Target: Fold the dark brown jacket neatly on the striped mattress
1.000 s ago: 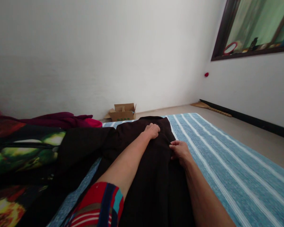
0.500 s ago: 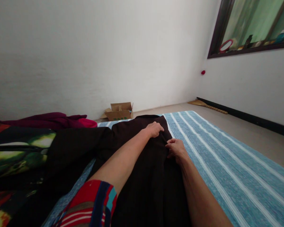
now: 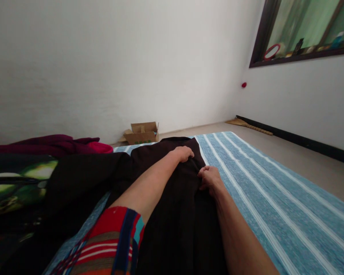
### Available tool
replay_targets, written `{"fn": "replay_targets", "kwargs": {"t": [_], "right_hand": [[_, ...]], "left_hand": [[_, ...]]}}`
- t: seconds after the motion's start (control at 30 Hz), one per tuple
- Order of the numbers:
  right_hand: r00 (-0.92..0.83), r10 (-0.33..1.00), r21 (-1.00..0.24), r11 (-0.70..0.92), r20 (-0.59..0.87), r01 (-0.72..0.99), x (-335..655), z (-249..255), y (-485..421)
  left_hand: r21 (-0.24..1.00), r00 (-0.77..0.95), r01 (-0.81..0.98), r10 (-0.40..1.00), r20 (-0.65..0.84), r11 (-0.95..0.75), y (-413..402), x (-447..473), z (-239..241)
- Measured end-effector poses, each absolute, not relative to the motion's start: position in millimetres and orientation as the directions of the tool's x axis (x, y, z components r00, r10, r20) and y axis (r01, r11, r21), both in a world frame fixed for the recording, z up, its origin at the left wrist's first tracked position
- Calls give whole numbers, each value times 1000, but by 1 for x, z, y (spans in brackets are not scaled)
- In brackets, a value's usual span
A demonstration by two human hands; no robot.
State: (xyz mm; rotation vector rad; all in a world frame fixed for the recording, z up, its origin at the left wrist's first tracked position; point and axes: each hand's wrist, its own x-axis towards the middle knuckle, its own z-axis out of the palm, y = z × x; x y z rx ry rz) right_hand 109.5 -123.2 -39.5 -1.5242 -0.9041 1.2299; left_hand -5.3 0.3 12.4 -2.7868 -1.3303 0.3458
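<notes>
In the head view, a dark garment [image 3: 177, 217] is spread over the striped sheet [image 3: 246, 183]. Its cloth is pinched near the edge between the fingers of the right hand [image 3: 210, 177]. Farther up, it is touched by the left hand [image 3: 184, 154]; whether those fingers are pinching cannot be told.

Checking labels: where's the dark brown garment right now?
Head view, lower centre: the dark brown garment lies on the blue striped cover, the left hand near its far end and the right hand at its right edge.
</notes>
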Motion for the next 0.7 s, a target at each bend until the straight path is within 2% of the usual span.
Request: {"fn": "replay_targets", "kwargs": {"t": [0.17,0.33,0.47,0.6,0.7], "right_hand": [[233,936,-960,-277,-263,31,109,-41,-123],[260,943,-949,-259,-209,178,111,-41,-121],[321,943,-917,-199,-84,345,110,-36,-120],[310,946,-801,-110,98,589,104,-35,-120],[293,948,-802,-78,125,592,102,-39,-119]], "left_hand": [[-110,610,766,770,-187,-633,7,-13,12],[-130,629,744,753,-194,-655,4,-13,13],[-146,644,727,740,-195,-671,2,-10,13],[-153,654,717,732,-190,-680,3,-9,11],[-152,648,726,741,-178,-671,5,-10,9]]}}
